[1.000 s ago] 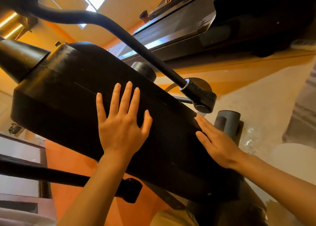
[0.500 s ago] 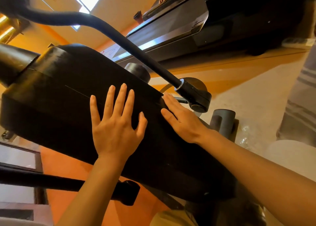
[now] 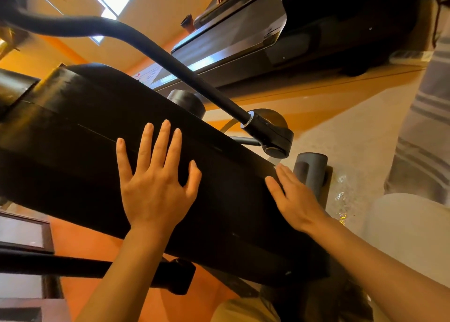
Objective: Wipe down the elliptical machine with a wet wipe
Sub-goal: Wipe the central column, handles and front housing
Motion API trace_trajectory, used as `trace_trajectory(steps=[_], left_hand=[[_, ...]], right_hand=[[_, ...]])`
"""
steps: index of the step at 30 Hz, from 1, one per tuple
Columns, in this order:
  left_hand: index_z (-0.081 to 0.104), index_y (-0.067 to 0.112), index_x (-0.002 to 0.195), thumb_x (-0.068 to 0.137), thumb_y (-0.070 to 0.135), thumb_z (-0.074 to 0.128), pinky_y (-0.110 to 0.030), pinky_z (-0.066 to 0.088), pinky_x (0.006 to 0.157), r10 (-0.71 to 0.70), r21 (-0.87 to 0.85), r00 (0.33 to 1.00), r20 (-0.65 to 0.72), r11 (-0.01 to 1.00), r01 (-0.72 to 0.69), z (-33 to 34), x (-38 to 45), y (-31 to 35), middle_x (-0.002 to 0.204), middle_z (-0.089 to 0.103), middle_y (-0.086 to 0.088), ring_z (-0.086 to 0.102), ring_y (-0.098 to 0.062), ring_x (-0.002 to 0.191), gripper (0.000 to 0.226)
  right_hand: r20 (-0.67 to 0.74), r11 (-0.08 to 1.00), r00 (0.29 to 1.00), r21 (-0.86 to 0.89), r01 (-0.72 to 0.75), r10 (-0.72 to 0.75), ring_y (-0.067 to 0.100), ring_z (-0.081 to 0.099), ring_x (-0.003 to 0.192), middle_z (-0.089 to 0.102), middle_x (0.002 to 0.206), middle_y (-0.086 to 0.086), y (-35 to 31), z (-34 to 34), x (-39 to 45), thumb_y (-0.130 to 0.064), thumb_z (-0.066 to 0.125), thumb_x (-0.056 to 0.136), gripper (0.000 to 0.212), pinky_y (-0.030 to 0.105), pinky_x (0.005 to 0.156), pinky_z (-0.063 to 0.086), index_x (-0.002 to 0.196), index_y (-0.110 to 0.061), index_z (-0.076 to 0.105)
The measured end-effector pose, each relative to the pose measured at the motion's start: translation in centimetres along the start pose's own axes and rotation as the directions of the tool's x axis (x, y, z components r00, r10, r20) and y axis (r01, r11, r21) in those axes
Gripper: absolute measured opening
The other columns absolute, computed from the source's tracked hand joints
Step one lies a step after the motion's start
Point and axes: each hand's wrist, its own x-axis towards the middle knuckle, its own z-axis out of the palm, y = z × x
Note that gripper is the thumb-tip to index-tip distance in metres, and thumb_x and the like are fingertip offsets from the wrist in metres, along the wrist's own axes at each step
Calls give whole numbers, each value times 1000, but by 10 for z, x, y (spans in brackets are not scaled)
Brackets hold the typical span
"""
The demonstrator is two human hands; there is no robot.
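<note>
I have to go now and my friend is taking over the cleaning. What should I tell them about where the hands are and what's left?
Left hand: flat, fingers spread, on the elliptical's black housing.
Right hand: flat on the housing's right end, beside the grey post.
Wet wipe: not visible; it may be under a palm, I cannot tell.
Done: no wet streaks show, so unclear.
Left: find the wipe, do the housing, then the black arm.

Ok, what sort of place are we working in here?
Most likely a gym. Both hands lie flat on the black housing of an elliptical machine, its swing arm crossing above, and a treadmill stands behind it on the orange floor.
</note>
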Motion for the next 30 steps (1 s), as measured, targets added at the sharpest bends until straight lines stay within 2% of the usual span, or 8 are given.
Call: trace_trajectory(steps=[4, 8, 10, 15, 18, 21, 26, 30], left_hand=[[48, 16, 146, 99, 47, 36, -57, 8, 121, 4, -21, 1000, -13, 1000, -4, -1, -1, 0, 155, 38, -7, 27, -28, 148, 57], [47, 15, 146, 100, 48, 35, -57, 7, 121, 1, -28, 1000, -9, 1000, -1, -1, 0, 1, 156, 38, -8, 27, -28, 148, 58], [47, 16, 146, 100, 48, 34, -57, 7, 121, -2, -26, 1000, -5, 1000, 1, -1, 0, 1, 156, 38, -7, 27, -28, 148, 58], [46, 16, 147, 100, 48, 34, -56, 7, 121, -7, -19, 1000, -2, 1000, 7, -1, 0, 1, 156, 37, -7, 26, -27, 149, 58], [45, 17, 147, 100, 48, 34, -56, 7, 121, -7, -16, 1000, 5, 1000, 7, 0, 0, 1, 156, 37, -6, 25, -27, 149, 58], [46, 16, 147, 100, 48, 35, -57, 7, 121, -8, -18, 1000, 4, 1000, 8, 0, 0, 1, 156, 37, -7, 25, -27, 149, 58], [46, 15, 147, 99, 47, 36, -57, 7, 121, -8, -39, 1000, 1, 999, 8, -2, 0, 1, 156, 37, -8, 26, -28, 148, 58], [46, 15, 147, 99, 47, 36, -56, 6, 121, -11, -43, 1000, 8, 999, 11, -3, 0, 1, 156, 37, -8, 25, -28, 149, 59]], right_hand=[[-39, 979, 979, 33, 201, -200, 7, 8, 149, 14, 163, -7, -30, 9, -6, -77, 16, 82, 91, 37, 121, 19, 155, -23, 16], [-130, 929, 923, 34, 368, -361, 3, 14, 147, 21, 160, -9, -12, 16, -21, -69, 23, 93, 69, 33, 118, 28, 150, -31, 15], [-176, 954, 941, 26, 298, -289, 3, 19, 146, 25, 158, -10, 15, 15, -29, -65, 24, 94, 67, 34, 116, 33, 151, -29, 20], [-145, 992, 983, -39, -122, 115, 20, 31, 144, 31, 157, -3, 61, 6, -42, -77, 8, 79, 92, 42, 110, 39, 152, -25, 28], [-131, 984, 977, -33, -174, 168, 23, 35, 141, 37, 154, 1, 45, 4, -34, -84, 6, 73, 104, 41, 109, 37, 149, -19, 35], [-148, 999, 989, -13, -30, 28, 22, 44, 133, 48, 143, 3, 12, 1, -21, -81, 15, 84, 90, 34, 103, 41, 139, -16, 44], [-41, 972, 971, -10, 235, -235, 8, 11, 148, 15, 162, -4, -44, 9, -1, -76, 21, 82, 93, 32, 119, 19, 155, -18, 18], [-44, 949, 949, 31, 314, -312, 4, 8, 148, 12, 162, -10, -36, 11, 2, -74, 23, 85, 85, 29, 117, 18, 155, -26, 14]])
